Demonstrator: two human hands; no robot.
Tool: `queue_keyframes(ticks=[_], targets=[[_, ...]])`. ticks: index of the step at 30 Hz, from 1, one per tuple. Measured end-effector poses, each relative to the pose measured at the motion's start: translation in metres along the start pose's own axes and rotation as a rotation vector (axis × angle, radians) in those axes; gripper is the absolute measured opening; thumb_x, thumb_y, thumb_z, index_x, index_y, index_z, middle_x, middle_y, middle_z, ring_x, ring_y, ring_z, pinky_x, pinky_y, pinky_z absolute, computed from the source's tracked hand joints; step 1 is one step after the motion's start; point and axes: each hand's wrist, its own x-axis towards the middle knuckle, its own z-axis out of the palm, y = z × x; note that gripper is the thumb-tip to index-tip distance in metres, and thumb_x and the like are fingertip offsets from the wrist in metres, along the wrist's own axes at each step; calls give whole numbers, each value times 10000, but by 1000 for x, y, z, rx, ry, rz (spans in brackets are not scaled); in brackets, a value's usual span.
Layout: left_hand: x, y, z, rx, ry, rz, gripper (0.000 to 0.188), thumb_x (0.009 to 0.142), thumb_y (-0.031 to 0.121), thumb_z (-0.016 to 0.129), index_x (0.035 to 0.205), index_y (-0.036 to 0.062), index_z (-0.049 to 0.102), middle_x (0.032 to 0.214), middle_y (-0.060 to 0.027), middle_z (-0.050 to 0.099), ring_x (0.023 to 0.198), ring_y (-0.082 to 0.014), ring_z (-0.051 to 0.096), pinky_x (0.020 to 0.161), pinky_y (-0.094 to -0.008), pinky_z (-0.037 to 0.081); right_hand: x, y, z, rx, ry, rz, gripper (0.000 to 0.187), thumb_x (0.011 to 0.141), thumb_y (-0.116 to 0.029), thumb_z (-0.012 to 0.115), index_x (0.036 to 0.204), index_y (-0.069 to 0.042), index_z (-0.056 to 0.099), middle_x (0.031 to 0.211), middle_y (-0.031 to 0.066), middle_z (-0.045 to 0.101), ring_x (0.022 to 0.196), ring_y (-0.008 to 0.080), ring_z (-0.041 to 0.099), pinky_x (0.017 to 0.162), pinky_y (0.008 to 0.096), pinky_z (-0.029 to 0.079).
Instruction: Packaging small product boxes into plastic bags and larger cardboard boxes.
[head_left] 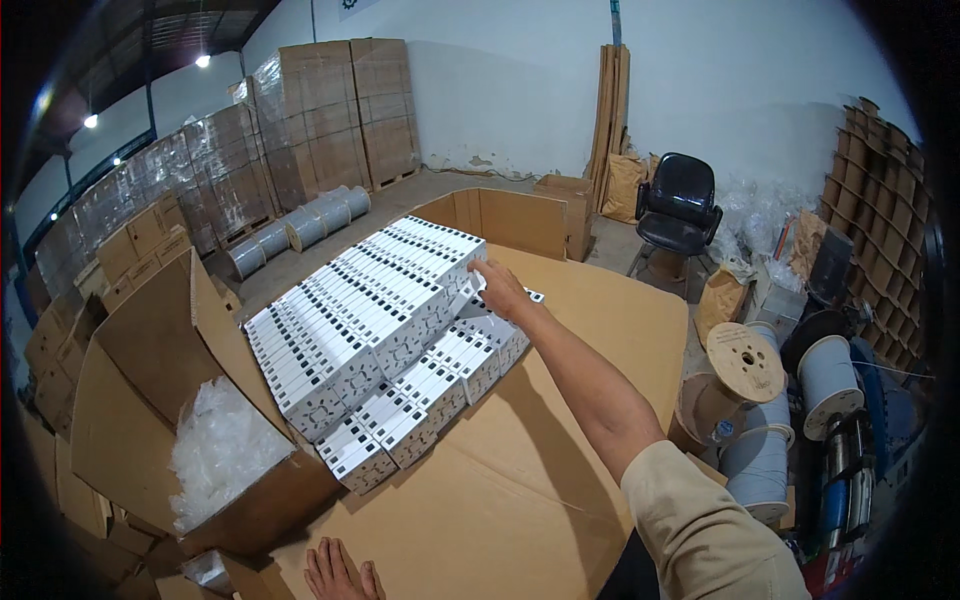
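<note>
A stack of slim white boxes [370,290] with black printed marks lies in tight rows on a cardboard-covered table [480,480]. Its upper layer is set back from a lower row of the same boxes [405,410]. At the stack's right end, my right hand [503,288] has its fingers closed on the corner of a white box [468,290]; part of the grip is hidden. My left hand [340,573] rests palm down on the cardboard near the front edge, fingers apart, holding nothing.
Left of the stack stands an open carton [150,400] with crumpled clear plastic [222,450]. An open cardboard box [505,220] is behind the table. A black chair [680,205] and cable spools [745,362] stand to the right. Wrapped pallets [320,120] line the back left.
</note>
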Motion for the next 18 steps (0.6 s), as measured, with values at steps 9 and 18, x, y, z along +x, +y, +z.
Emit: queue_keyframes(ticks=[9,18], targets=[[-2,0,-2,-5,-60,-63,571,1020,366,566,1465,19,477,1530,-187,448,1429,-425,361,1163,-560,277,-42,-15,-24,79,129,-102,353,803,34,704,1128,-96,658,1138,169,608,1062,380,627,913,446,526],[-8,-10,5,-149,-88,-141,590,971,267,612,1491,48,438,1571,-136,393,1493,-379,268,1220,-548,173,-141,-123,-69,289,244,-25,317,835,62,685,1134,-38,647,1090,131,625,890,292,673,713,359,575]])
